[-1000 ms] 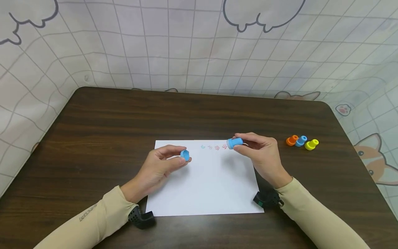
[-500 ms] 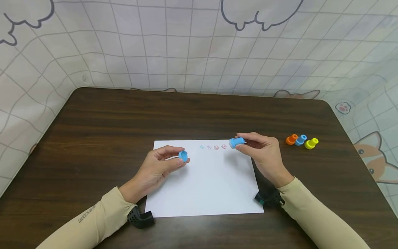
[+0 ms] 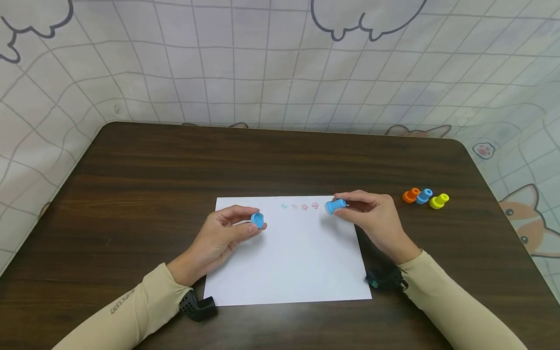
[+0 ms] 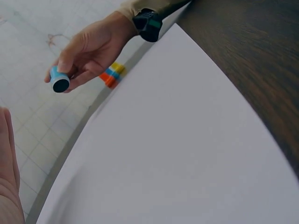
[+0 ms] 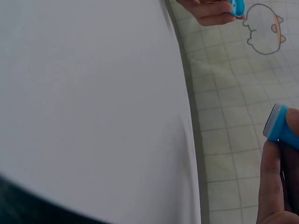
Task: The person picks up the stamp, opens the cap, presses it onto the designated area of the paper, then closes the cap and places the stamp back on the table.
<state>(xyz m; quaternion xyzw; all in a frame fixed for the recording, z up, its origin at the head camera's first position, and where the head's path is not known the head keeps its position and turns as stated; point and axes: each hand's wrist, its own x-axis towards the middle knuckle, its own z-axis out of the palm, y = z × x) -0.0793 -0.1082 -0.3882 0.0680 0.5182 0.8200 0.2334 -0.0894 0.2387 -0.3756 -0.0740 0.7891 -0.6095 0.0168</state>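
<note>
My left hand point(image 3: 223, 236) pinches a small round blue cap point(image 3: 257, 220) over the left part of a white sheet of paper point(image 3: 288, 262), its hollow side showing. In my right hand point(image 3: 378, 216) is a blue stamp point(image 3: 335, 206), gripped by its handle between thumb and fingers above the paper's upper right corner. The left wrist view shows that stamp's dark round face point(image 4: 60, 85) uncovered. A row of several small printed marks point(image 3: 304, 207), teal to red, runs along the paper's top, just left of the stamp.
To the right of the paper stand an orange stamp point(image 3: 411, 195), another blue stamp point(image 3: 424, 196) and a yellow stamp point(image 3: 439, 201), close together. The dark wooden table point(image 3: 175, 165) ends at a grid-patterned cloth point(image 3: 253, 63) behind it.
My right hand has drawn slightly to the right with the blue stamp, whose printing end now tips further downward. The left hand with the cap has hardly moved.
</note>
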